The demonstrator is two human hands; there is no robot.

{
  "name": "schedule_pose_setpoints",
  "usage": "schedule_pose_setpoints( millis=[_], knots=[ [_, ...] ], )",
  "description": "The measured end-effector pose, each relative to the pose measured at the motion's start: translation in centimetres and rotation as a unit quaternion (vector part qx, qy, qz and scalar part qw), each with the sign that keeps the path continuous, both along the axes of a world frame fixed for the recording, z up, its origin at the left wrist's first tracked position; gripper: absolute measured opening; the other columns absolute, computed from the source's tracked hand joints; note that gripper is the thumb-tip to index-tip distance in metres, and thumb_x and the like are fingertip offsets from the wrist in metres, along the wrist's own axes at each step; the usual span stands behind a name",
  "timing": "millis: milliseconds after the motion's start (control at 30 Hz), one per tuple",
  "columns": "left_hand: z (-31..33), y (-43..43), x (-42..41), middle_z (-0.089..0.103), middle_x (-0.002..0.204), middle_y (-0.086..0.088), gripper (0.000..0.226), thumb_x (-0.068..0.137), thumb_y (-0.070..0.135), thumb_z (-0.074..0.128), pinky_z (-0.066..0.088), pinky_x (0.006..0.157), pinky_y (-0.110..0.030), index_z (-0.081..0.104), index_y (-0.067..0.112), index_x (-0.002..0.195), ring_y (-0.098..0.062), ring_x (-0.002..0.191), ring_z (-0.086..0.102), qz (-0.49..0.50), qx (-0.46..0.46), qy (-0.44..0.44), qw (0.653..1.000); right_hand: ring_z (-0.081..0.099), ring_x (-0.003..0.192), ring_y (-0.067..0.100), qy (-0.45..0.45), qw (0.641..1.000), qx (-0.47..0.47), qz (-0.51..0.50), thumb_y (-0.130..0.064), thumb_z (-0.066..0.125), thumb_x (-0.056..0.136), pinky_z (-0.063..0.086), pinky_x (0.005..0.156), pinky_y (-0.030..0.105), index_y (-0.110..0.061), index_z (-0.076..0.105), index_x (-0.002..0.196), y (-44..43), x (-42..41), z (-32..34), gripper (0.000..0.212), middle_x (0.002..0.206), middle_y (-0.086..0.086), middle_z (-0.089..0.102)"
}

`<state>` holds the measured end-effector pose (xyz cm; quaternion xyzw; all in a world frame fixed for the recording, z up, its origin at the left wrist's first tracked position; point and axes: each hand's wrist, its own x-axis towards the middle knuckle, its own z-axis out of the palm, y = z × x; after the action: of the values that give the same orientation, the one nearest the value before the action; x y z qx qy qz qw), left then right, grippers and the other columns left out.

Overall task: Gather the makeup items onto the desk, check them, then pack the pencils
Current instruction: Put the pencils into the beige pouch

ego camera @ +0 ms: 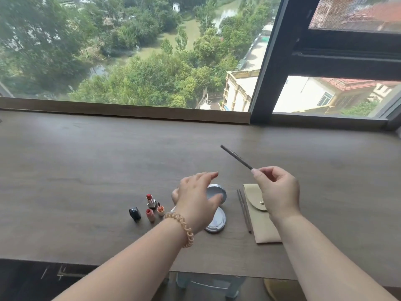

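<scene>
Pencil (pixel 237 157) — right fingers (pixel 259 173) (no legible writing)

A long dark-brown wooden desk (pixel 86 161) under the window carries a black lipstick cap (pixel 135 213), three small red-tipped lipstick tubes (pixel 151 200), two round silver tins (pixel 218 222), two thin grey pencils (pixel 244 208) and, just beside these, a flat beige snap-flap pouch (pixel 260 222).

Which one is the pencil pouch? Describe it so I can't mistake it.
On the wooden desk below the window, look under the right hand. The pouch lies flat beside two pencils: beige, rounded flap, one metal snap; the only soft item.
</scene>
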<state>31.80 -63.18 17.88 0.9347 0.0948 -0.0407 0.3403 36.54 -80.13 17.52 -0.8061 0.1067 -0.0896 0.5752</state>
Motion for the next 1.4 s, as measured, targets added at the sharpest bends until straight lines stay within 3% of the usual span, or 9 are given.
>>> schedule_pose_setpoints(
  millis=[100,200,267,367,467,667,767,1033,1400],
  knots=[
    [1.4,1.1,-0.1,0.029,0.149,0.015,0.070,0.086,0.043,0.056,0.015,0.106,-0.036,0.018,0.041,0.145,-0.011,0.138,0.019,-0.013,0.028,-0.088,0.996,0.056,0.059,-0.001,-0.041,0.996,0.066,0.044,-0.014,0.073,0.079,0.046,0.059,0.015,-0.019,0.067,0.070,1.5,-0.9,2.8,0.012,0.066,-0.006,0.064],
    [2.5,2.8,-0.5,0.026,0.151,0.012,0.079,0.085,0.042,0.058,0.013,0.107,-0.036,0.008,0.039,0.147,-0.012,0.139,0.018,-0.017,0.053,-0.159,0.986,0.061,0.069,0.011,-0.038,0.984,0.146,0.096,-0.006,0.073,0.078,0.050,0.067,0.019,-0.012,0.069,0.076,2.8,-2.1,4.5,0.007,0.070,0.000,0.067],
    [2.9,4.4,-0.5,0.042,0.140,0.015,0.061,0.088,0.042,0.054,0.012,0.101,-0.031,0.028,0.039,0.142,-0.010,0.135,0.026,-0.033,0.082,-0.167,0.982,0.062,0.068,0.015,-0.031,0.975,0.188,0.116,-0.002,0.070,0.078,0.051,0.067,0.020,-0.009,0.069,0.077,3.5,-2.9,5.1,0.007,0.067,-0.001,0.067],
    [3.5,6.3,-0.9,0.064,0.087,0.018,0.022,0.092,0.042,0.049,0.020,0.093,-0.033,0.067,0.035,0.102,-0.008,0.106,0.054,-0.073,0.106,-0.166,0.978,0.063,0.064,0.014,-0.019,0.968,0.224,0.110,-0.002,0.066,0.081,0.051,0.066,0.020,-0.007,0.068,0.080,4.9,-4.0,5.6,0.006,0.066,-0.001,0.066],
    [3.9,6.9,-1.8,0.061,0.065,0.013,0.033,0.085,0.050,0.046,0.030,0.092,-0.035,0.070,0.028,0.082,-0.010,0.083,0.057,-0.123,0.018,-0.149,0.981,0.062,0.060,0.009,0.008,0.963,0.260,0.076,-0.007,0.064,0.085,0.046,0.064,0.020,-0.013,0.067,0.080,6.0,-4.9,5.7,0.008,0.065,-0.002,0.065],
    [4.1,7.1,-2.6,0.067,0.067,0.001,0.019,0.085,0.039,0.064,0.046,0.082,-0.034,0.072,0.021,0.082,-0.016,0.070,0.060,-0.169,-0.067,-0.126,0.975,0.047,0.051,0.009,0.045,0.962,0.265,0.039,-0.024,0.060,0.089,0.037,0.058,0.022,-0.014,0.066,0.079,6.8,-6.3,5.3,0.015,0.054,-0.002,0.051],
    [4.3,6.4,-2.9,0.057,0.057,0.005,0.022,0.087,0.036,0.062,0.041,0.075,-0.031,0.071,0.017,0.083,-0.015,0.061,0.051,-0.194,-0.066,-0.115,0.972,0.039,0.046,0.008,0.080,0.960,0.254,0.090,-0.030,0.053,0.093,0.035,0.048,0.017,-0.011,0.065,0.075,7.7,-7.3,4.6,0.029,0.051,-0.001,0.043],
    [4.5,2.9,-2.2,0.041,0.043,0.007,0.025,0.090,0.035,0.057,0.032,0.047,-0.020,0.070,0.019,0.077,-0.004,0.039,0.038,-0.217,-0.089,-0.025,0.972,0.036,0.032,0.004,0.115,0.950,0.282,-0.064,-0.026,0.054,0.093,0.029,0.035,0.015,-0.010,0.057,0.061,5.8,-6.5,4.1,0.036,0.036,-0.006,0.042],
    [4.7,-6.8,1.8,0.051,0.053,0.001,0.033,0.090,0.032,0.056,0.030,0.038,-0.017,0.063,0.019,0.061,-0.004,0.034,0.037,-0.126,-0.169,0.053,0.976,0.034,0.046,0.020,0.160,0.948,0.244,-0.124,-0.020,0.051,0.085,0.026,0.046,0.029,-0.009,0.050,0.057,-0.3,0.0,3.1,0.030,0.052,0.003,0.041]
  ],
)
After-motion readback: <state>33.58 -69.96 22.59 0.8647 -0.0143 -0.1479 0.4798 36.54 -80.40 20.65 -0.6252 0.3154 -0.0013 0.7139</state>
